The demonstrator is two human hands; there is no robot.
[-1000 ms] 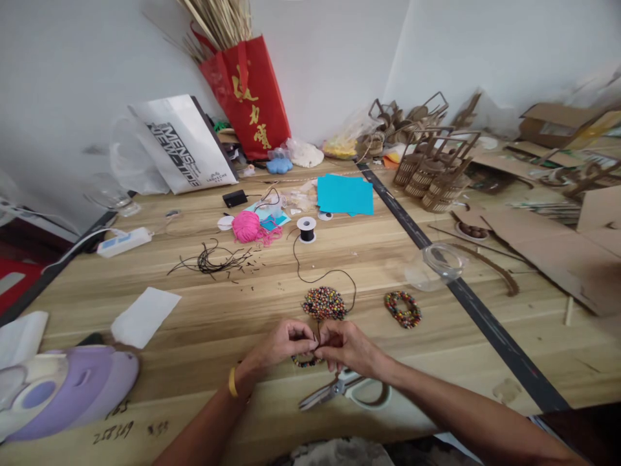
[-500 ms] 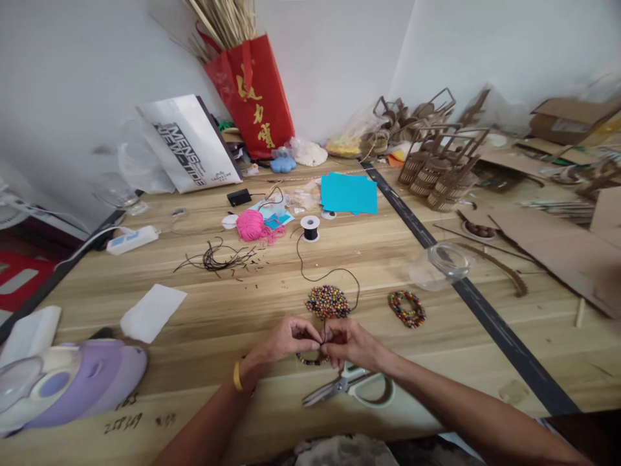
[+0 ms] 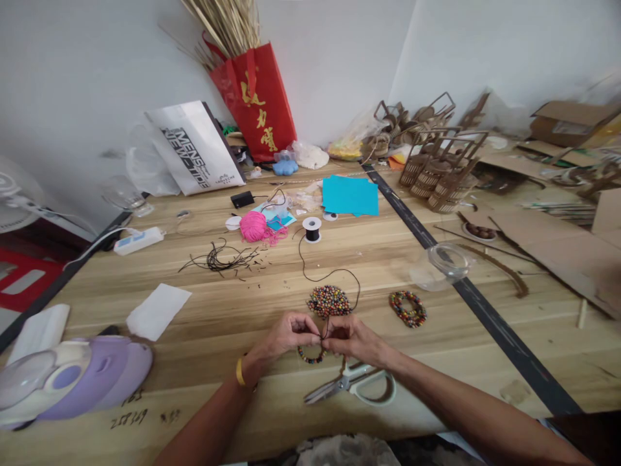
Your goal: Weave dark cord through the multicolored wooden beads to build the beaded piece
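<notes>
My left hand (image 3: 297, 333) and my right hand (image 3: 350, 338) meet fingertip to fingertip at the table's front middle. Both are pinched closed on a thin black cord (image 3: 358, 288), with a strand rising between them. Under the fingertips hangs a small loop of coloured beads (image 3: 311, 360), a beaded bracelet partly hidden by the hands. Just beyond lies a pile of loose multicoloured beads (image 3: 328, 301). The cord runs around the pile back to a white spool of black cord (image 3: 312, 230). Scissors with pale handles (image 3: 347, 383) lie below my right hand, blades pointing left.
Finished bead bracelets (image 3: 407, 309) lie to the right. Cut black cord pieces (image 3: 226, 257), pink yarn (image 3: 253, 226) and blue sheets (image 3: 350, 195) lie farther back. A purple-and-white device (image 3: 92, 375) stands at left. Woven baskets (image 3: 431, 175) and cardboard (image 3: 557, 249) occupy the right side.
My fingers have shifted slightly around the cord, and more of the bracelet loop shows beneath them. The whole view has swung a little to the left.
</notes>
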